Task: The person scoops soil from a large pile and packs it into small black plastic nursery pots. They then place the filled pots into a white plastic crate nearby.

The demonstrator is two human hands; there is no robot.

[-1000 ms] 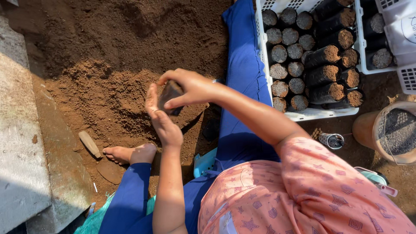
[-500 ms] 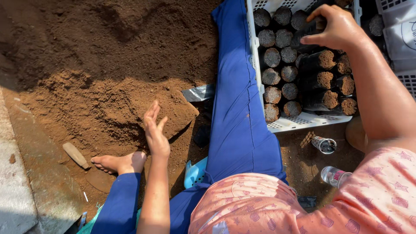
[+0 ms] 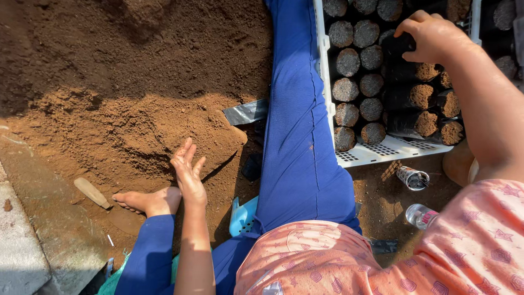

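the right hand [image 3: 434, 35] reaches out over the white crate [image 3: 382, 153], its fingers [image 3: 406, 30] curled down around the top of a black soil-filled grow bag [image 3: 396, 46] in the upper rows — the grip looks closed on the bag, though the fingertips are hidden behind it. more filled bags stand packed just below and to the left of those fingers, some upright showing round soil tops, some lying on their sides with brown soil at the mouth. the right arm stretches straight forward from a pink patterned sleeve [image 3: 475, 246], wrist bent slightly downward.

the left hand [image 3: 188, 172] rests on the heap of loose brown soil [image 3: 120, 120], fingers [image 3: 185, 153] spread and flat, holding nothing — palm down, forearm running straight back toward the body. a bare foot [image 3: 150, 201] lies just beside the heel of that hand, touching the soil. an empty black bag [image 3: 245, 112] lies flat on the heap, up and to the right of the left fingers, apart from them. a blue trouser leg [image 3: 297, 125] stretches between the two hands.
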